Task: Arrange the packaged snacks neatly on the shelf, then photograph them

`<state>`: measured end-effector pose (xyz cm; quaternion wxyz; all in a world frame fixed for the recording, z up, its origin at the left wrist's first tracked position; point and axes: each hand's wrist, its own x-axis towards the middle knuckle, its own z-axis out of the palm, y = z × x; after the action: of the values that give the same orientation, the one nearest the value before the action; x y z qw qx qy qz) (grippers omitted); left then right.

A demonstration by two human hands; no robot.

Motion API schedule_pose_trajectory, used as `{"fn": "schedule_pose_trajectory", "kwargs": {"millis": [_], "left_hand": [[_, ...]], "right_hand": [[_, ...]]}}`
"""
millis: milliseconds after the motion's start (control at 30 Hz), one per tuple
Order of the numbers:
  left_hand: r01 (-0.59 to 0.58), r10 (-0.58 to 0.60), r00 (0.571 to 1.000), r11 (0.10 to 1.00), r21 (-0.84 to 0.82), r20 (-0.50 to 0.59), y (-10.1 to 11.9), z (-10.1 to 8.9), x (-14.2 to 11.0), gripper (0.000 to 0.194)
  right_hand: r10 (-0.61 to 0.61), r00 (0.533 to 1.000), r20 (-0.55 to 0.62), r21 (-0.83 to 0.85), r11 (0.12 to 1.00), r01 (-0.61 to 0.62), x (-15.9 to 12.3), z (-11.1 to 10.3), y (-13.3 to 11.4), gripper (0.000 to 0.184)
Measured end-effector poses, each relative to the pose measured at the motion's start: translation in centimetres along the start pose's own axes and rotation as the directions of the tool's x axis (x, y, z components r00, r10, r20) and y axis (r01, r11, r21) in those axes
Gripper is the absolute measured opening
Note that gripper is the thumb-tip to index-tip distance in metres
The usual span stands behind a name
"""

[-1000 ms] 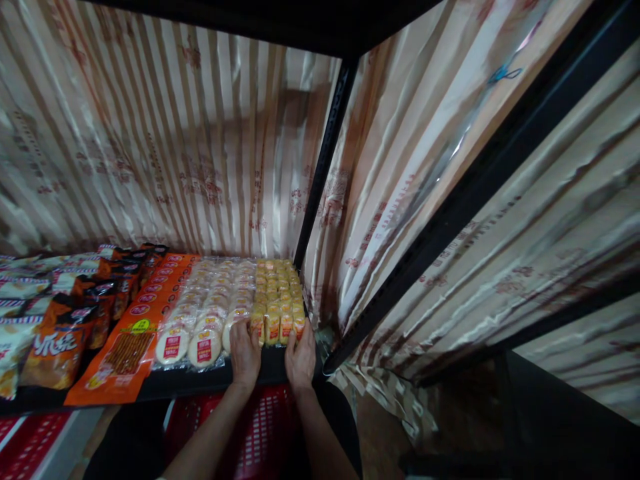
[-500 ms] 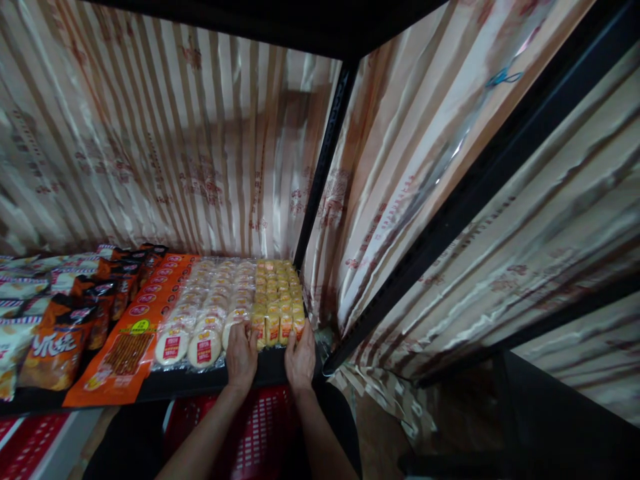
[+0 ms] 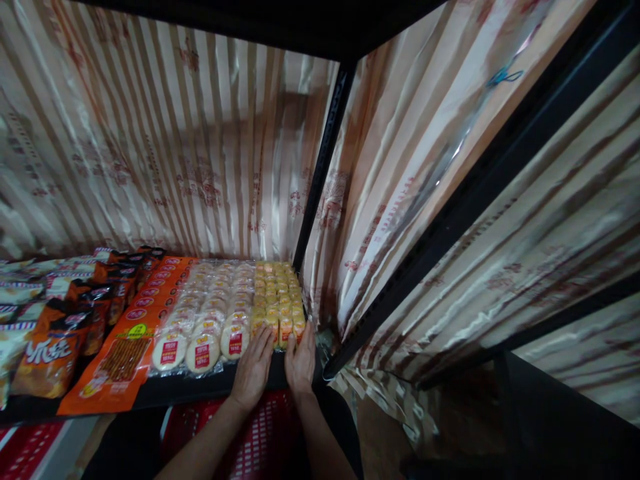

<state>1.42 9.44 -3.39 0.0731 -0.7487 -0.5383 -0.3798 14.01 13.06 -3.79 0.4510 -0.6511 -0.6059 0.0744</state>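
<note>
Holding the left hand (image 3: 253, 367) with fingers straight and pressed together, touching the near left part of the yellow packets (image 3: 279, 293) at the right end of the black shelf (image 3: 190, 390). Bringing the right hand (image 3: 301, 360) against their near right corner, fingers close together and thumb slightly apart, framing the near end of the rows between both hands. Seeing small yellow pieces filling the packets, and just to their left, clear wrappers (image 3: 201, 353) holding round white crackers in rows running from near to far. Looking farther left, finding a long orange package (image 3: 117, 360) showing brown sticks at its near end, then orange bags (image 3: 50, 353) standing in a line beside white bags (image 3: 17, 290) at the far left, their contents hidden. Looking below the shelf's near edge, finding a red basket (image 3: 260, 420) under the forearms, too dark inside to tell what it holds. Reaching forward with both forearms from the near side, angling the left one up and rightward and the right one up and slightly leftward, keeping wrists near the shelf's edge and pointing both hands toward the striped curtain (image 3: 225, 133) at the far side.
</note>
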Motion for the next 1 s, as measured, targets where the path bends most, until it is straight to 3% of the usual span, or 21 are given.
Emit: {"fn": "schedule_pose_trajectory", "kwargs": {"millis": [133,267,500,667,833,1000], "left_hand": [[0.054,-0.053,0.998,0.999,0.010,-0.030,-0.2,-0.3,-0.2,0.042],[0.033,-0.033,0.999,0.999,0.017,0.031,-0.2,-0.4,-0.3,0.046],[0.022,-0.022,0.997,1.000,0.005,0.070,-0.6,-0.1,-0.6,0.046],[0.036,-0.028,0.998,0.988,-0.150,0.055,-0.5,-0.4,-0.7,0.051],[0.170,-0.162,0.985,0.921,-0.351,0.052,-0.2,-1.1,-1.0,0.054],[0.175,-0.171,0.984,0.906,-0.385,0.043,-0.2,-1.1,-1.0,0.056]], "right_hand": [[0.000,1.000,-0.019,-0.007,1.000,-0.001,0.2,0.1,-0.1,0.071],[0.014,1.000,-0.024,-0.019,1.000,-0.014,0.2,0.0,-0.6,0.074],[-0.083,0.996,-0.041,-0.163,0.984,0.075,-0.1,0.0,-1.8,0.080],[-0.111,0.993,-0.034,-0.252,0.963,0.099,-0.2,0.4,-2.5,0.085],[-0.152,0.988,-0.036,-0.335,0.933,0.131,-0.4,1.0,-3.3,0.096],[-0.140,0.990,0.012,-0.408,0.903,0.133,-0.3,1.3,-3.5,0.093]]}}
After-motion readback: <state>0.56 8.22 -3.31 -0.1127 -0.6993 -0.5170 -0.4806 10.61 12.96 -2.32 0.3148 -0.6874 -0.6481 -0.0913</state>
